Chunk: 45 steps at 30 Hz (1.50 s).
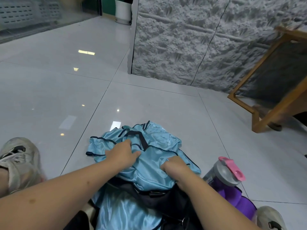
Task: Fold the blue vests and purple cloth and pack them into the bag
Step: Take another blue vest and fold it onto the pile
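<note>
Before you, the blue vests [159, 143] are thin, satin-like cloth with a bright sheen and darker matt binding at the edges. The bag [166, 200] is dull black fabric. The floor [149, 100] is smooth, glossy tile that mirrors the lights. The wall panel [199, 39] looks rough and grainy. The bottle [222, 175] has a matt grey plastic lid with a pink flap. The frame [259, 120] is bare wood.

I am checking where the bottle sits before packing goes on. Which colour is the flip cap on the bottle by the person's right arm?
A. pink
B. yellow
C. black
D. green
A: the bottle standing on the floor beside the right arm has a grey lid with a pink flip cap.
</note>
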Tool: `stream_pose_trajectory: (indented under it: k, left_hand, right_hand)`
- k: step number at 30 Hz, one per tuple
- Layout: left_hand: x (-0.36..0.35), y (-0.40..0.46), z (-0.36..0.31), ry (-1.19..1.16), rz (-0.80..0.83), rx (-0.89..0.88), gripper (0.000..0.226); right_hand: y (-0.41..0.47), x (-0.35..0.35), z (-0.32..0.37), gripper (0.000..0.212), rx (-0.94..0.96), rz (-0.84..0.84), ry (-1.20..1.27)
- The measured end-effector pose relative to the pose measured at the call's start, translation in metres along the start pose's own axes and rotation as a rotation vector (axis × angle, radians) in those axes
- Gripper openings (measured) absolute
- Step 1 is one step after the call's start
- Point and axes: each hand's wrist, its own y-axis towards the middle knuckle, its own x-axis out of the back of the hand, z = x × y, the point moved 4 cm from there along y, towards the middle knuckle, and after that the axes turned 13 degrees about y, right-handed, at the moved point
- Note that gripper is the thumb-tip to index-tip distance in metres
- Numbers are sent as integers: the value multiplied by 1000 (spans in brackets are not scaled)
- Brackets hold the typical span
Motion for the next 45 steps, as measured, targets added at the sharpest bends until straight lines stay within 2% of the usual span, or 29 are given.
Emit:
stream_pose_trajectory:
  k: [3,4,6,8,10,11,13,15,18,20,21,22,24,26,27,29,31,35,37,39,43,45]
  left_hand:
    - [-1,-4,-6,-97,-61,-127,30]
    - [-1,-8,-11,-132,-69,-177,21]
    - [-2,-14,-25,-244,-60,-257,15]
    - [1,-15,-37,-378,-80,-294,13]
    - [8,-14,-44,-518,-100,-305,14]
    - [11,-12,-46,-584,-92,-312,17]
    - [21,-10,-47,-667,-56,-322,12]
    - [29,-7,-40,-703,-59,-301,12]
    - [32,10,-5,-698,-154,-78,23]
    - [26,20,30,-524,-200,110,22]
    - [20,24,46,-399,-174,184,23]
    - [14,28,59,-292,-126,236,24]
    - [0,31,72,-182,1,264,39]
    - [-8,31,71,-221,75,224,57]
    - [-10,30,69,-283,78,210,59]
    - [-14,33,68,-413,59,219,49]
    - [-17,35,71,-513,55,238,38]
    - [-18,31,74,-717,60,239,23]
    - [-22,30,79,-846,94,292,19]
    - [-28,30,85,-951,101,361,25]
    - [-35,32,90,-1004,115,438,47]
    - [-37,30,85,-972,165,432,39]
  right_hand:
    - [0,3,3,10,65,-73,-187]
    - [2,6,5,19,116,-125,-223]
    - [1,8,11,55,293,-143,-169]
    - [-10,-2,21,73,469,77,-90]
    - [-14,-15,21,68,498,250,-255]
    - [-9,-18,19,53,519,219,-359]
    - [-5,-14,23,13,560,15,-461]
    - [-2,-2,29,13,553,-197,-374]
    - [-3,29,30,19,437,-450,-281]
    - [2,46,25,15,357,-520,-311]
    - [5,50,21,14,320,-526,-322]
    - [7,51,20,17,296,-519,-326]
    - [7,41,21,43,330,-487,-355]
    - [-1,20,29,71,501,-389,-416]
    - [-8,5,35,75,605,-294,-439]
    - [-18,-27,42,64,718,-66,-471]
    - [-18,-55,38,51,696,79,-564]
    - [-6,-78,27,53,491,40,-740]
    - [2,-79,19,35,405,35,-822]
    - [8,-75,14,13,376,17,-853]
    - [11,-58,12,19,331,68,-896]
    - [6,-50,15,29,305,112,-883]
